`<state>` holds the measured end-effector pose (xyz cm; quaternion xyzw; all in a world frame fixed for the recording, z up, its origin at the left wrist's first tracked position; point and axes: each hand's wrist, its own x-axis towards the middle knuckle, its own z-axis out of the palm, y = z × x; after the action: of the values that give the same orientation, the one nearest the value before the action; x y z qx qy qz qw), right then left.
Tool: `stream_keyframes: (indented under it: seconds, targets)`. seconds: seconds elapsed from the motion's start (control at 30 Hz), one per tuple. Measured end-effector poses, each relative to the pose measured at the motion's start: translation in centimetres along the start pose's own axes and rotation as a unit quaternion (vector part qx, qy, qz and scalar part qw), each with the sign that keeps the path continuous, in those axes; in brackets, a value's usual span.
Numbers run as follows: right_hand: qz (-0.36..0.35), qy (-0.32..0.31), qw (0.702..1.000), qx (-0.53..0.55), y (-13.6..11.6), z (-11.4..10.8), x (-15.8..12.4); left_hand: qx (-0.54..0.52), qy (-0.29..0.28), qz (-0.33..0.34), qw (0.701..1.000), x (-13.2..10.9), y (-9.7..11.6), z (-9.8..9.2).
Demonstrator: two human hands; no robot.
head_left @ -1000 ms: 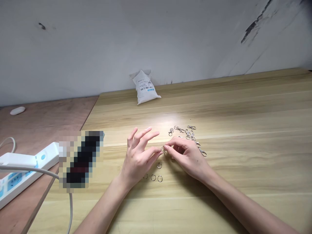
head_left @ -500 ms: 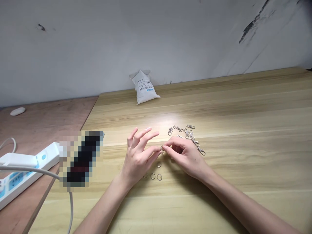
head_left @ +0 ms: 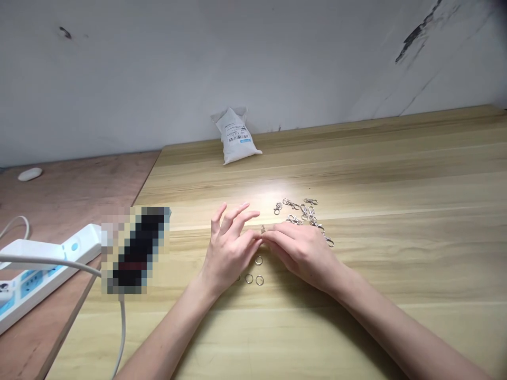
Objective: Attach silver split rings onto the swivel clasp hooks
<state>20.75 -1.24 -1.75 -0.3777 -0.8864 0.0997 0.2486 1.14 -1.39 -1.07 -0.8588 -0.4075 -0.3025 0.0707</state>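
My left hand (head_left: 229, 252) pinches with thumb and index finger, its other fingers raised and spread. Against those fingertips, my right hand (head_left: 304, 253) is closed, with its fingers bent over the same spot. Between them a bit of shiny metal (head_left: 263, 229) shows, which looks like part of a key ring; the fingers hide most of it. Below the hands lie several loose key rings, among them one ring (head_left: 259, 260) by itself and another ring (head_left: 249, 278) lower down. Beyond my right hand are several metal swivel snap hooks (head_left: 304, 212), partly covered by that hand.
A white plastic package (head_left: 237, 140) leans near the wall. At left are a power strip (head_left: 51, 274) with a cable (head_left: 122, 332), a pixelated dark object (head_left: 137, 250) and a white oval object (head_left: 30, 174). The wooden tabletop (head_left: 396, 211) spreads to the right.
My right hand has rolled over, its fingers now lying further across the pinched metal piece. The whole view has shifted slightly; the rings and snap hooks on the table stay in place.
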Motion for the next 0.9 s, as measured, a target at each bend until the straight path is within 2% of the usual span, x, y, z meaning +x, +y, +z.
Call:
stream_keyframes:
  seconds: [0.1, 0.37, 0.5, 0.6, 0.77, 0.9]
  targets:
    - [0.001, -0.012, 0.999, 0.04, 0.2, 0.0, 0.0, -0.02, -0.004, -0.017, 1.0, 0.0, -0.2, 0.1]
    - [0.025, 0.012, 0.982, 0.187, 0.6, 0.1, 0.1, -0.042, -0.002, -0.025, 0.999, 0.0, -0.6, 0.0]
    - [0.048, 0.014, 0.966, 0.252, 0.2, -0.4, 0.4, -0.043, -0.004, -0.007, 0.999, 0.1, -0.9, -0.2]
    - [0.08, 0.012, 0.946, 0.314, -0.1, -0.6, 0.5, -0.048, 0.009, -0.005, 0.999, 0.1, -0.9, -0.3]
    - [0.15, -0.029, 0.903, 0.402, -0.4, -0.8, 0.6, -0.075, 0.024, -0.003, 0.997, 0.2, -0.8, -0.4]
    - [0.171, -0.04, 0.872, 0.457, -0.5, -1.2, 0.7, -0.096, 0.026, -0.014, 0.995, 0.2, -0.8, -0.5]
